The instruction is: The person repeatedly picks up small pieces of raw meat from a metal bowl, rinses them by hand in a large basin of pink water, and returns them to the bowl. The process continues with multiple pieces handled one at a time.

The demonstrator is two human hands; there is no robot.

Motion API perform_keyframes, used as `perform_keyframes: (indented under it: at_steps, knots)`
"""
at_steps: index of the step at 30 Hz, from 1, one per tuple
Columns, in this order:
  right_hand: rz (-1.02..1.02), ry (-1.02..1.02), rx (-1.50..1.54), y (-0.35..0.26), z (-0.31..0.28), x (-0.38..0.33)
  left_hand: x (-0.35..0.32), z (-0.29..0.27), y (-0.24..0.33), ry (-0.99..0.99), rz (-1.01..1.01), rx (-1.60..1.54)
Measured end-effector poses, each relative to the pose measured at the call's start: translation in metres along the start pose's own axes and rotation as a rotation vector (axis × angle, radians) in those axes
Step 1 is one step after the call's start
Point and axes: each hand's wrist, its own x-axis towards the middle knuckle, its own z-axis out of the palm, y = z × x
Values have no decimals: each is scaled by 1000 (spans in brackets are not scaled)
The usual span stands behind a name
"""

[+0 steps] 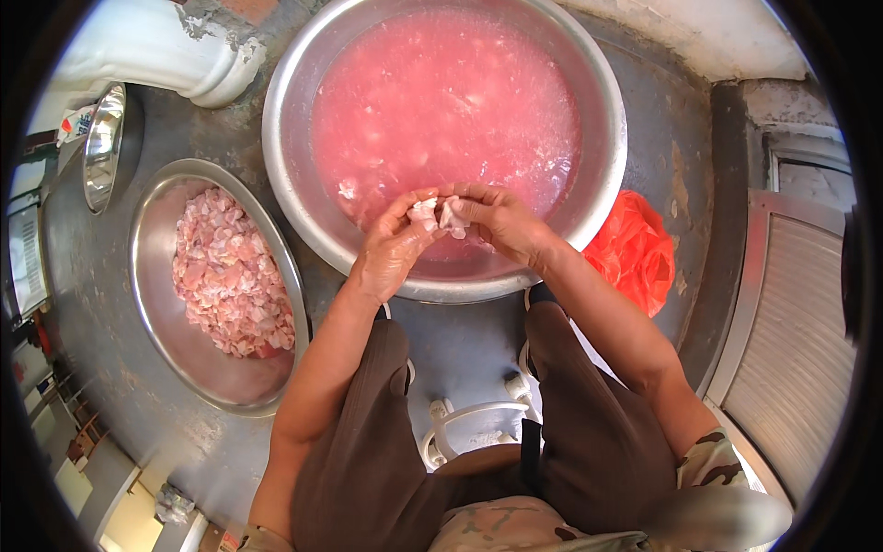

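Both of my hands meet over the near side of a large metal basin (pixel 611 138) of pinkish water. Between them is a small pale piece of raw meat (pixel 453 221), gripped from either side. My left hand (pixel 394 241) pinches its left part with curled fingers. From the right, my right hand (pixel 504 219) holds the other part between thumb and fingers. The cloudy water (pixel 441 101) has whitish bits and foam in it, with some meat pieces showing near the left wall. What lies deeper is hidden.
A metal bowl (pixel 152 322) heaped with raw meat pieces (pixel 230 271) stands on the floor to my left. Red plastic bags (pixel 635 253) lie right of the basin. Another shiny bowl (pixel 104 147) leans at the far left near a white pipe (pixel 216 74). At right is a ribbed door (pixel 782 322).
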Motion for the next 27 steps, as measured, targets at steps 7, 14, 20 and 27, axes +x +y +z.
perform_keyframes:
  at_steps: [7,14,20,27]
  knots:
    - [50,211,-25,-1,-4,3,-2,-9,2,43,-91,-132]
    - [-56,378,-125,2,14,1,-2,6,-16,183,102,453]
    - [42,144,13,-15,19,-10,-3,3,-5,152,-69,115]
    - [-161,130,-351,-11,12,-11,-2,-1,-4,125,-101,108]
